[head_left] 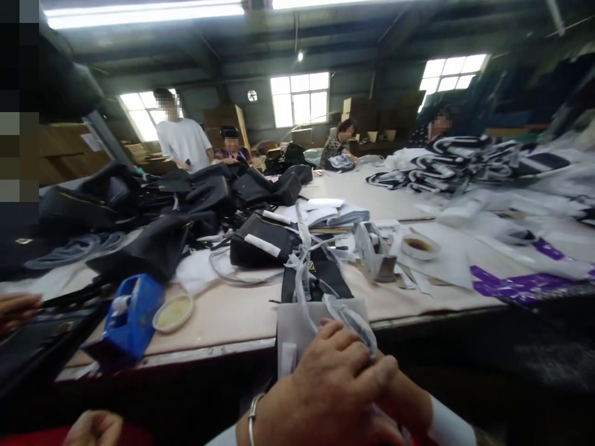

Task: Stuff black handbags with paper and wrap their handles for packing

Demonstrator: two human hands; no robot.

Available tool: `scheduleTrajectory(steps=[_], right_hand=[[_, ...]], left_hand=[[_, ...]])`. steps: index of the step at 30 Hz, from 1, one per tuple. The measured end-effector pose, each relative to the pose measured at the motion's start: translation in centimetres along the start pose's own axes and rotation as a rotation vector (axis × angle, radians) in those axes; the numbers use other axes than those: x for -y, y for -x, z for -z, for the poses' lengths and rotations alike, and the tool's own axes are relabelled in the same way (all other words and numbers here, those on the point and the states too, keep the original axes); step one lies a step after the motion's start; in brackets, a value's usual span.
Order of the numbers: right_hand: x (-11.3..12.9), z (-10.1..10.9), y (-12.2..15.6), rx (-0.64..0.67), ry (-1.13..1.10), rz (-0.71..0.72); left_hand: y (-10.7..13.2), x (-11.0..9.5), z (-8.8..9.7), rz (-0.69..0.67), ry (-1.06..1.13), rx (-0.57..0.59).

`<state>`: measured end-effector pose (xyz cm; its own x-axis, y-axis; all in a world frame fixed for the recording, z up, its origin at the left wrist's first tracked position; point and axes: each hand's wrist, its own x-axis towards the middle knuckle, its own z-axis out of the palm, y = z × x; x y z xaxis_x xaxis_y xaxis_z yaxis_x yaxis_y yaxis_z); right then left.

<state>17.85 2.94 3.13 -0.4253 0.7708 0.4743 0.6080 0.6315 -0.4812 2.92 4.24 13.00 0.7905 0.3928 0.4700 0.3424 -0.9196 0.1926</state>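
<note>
My left hand [332, 387], with a metal bangle at the wrist, is curled closed at the table's near edge over my right hand [402, 396]. Only a thumb, the wrist and a white cuff show of the right hand. Both pinch a twisted clear plastic strip [353, 322] that runs up across the table. Behind the hands a pale grey paper bag [295, 328] stands against the table edge. A black strap piece [325, 279] lies just beyond it.
A blue tape dispenser [132, 316] and a small dish [173, 313] sit at the near left. Black bags [260, 244], a grey tape dispenser [374, 251], a cup [419, 245] and striped fabric [460, 161] cover the table [232, 316]. Other people's hands [18, 306] show at left; several people work at the far end.
</note>
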Motion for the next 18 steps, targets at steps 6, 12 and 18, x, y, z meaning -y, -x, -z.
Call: scheduleTrajectory(steps=[6,12,18], right_hand=[[1.8,-0.2,-1.1,0.01,-0.954,-0.309],[1.1,2.0,0.0,-0.109,-1.78,-0.551],[-0.4,3.3,1.2,-0.238,-1.886,-0.583]], left_hand=[[0.6,2.2,2.7,0.088,0.072,0.084],[2.4,4.8,4.9,0.264,0.2,0.299],[4.6,7.2,5.1,0.249,-0.173,0.222]])
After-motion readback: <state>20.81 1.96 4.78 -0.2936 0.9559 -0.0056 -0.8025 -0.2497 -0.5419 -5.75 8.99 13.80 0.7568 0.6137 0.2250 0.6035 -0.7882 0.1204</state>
